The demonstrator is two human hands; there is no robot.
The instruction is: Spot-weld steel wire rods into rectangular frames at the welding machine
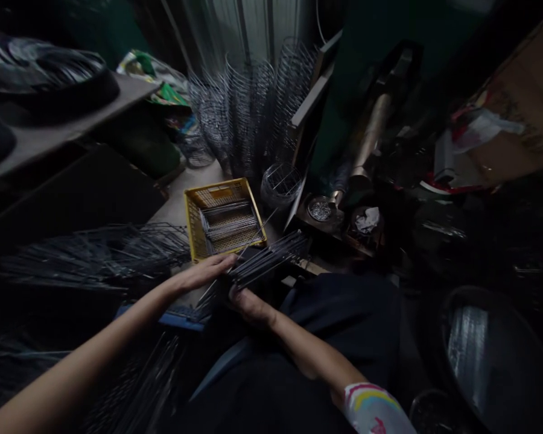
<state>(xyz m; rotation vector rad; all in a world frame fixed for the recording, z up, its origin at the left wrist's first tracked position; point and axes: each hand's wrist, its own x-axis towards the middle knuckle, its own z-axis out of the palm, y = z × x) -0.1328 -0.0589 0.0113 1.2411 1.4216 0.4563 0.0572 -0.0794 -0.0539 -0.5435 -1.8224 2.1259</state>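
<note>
A bundle of thin metal wire rods (271, 256) slants up to the right in front of my lap. My right hand (252, 306) is closed on its lower left end, fingers partly hidden. My left hand (210, 269) lies at the same end, with its fingers stretched out flat beside the wires; whether they touch is hard to make out. Just beyond the hands stands a yellow plastic crate (190, 220) with bent wire pieces (230, 223) inside it. To the left of the crate lies a loose heap of wire pieces (104, 253).
Tall stacks of round wire baskets (248, 108) stand behind the crate. A machine with a metal cylinder (373, 135) is to the right, near a dish of small metal bits (320, 210). A bench (131, 96) bears wire coils at the left. A blue tray (181, 320) sits below my left forearm.
</note>
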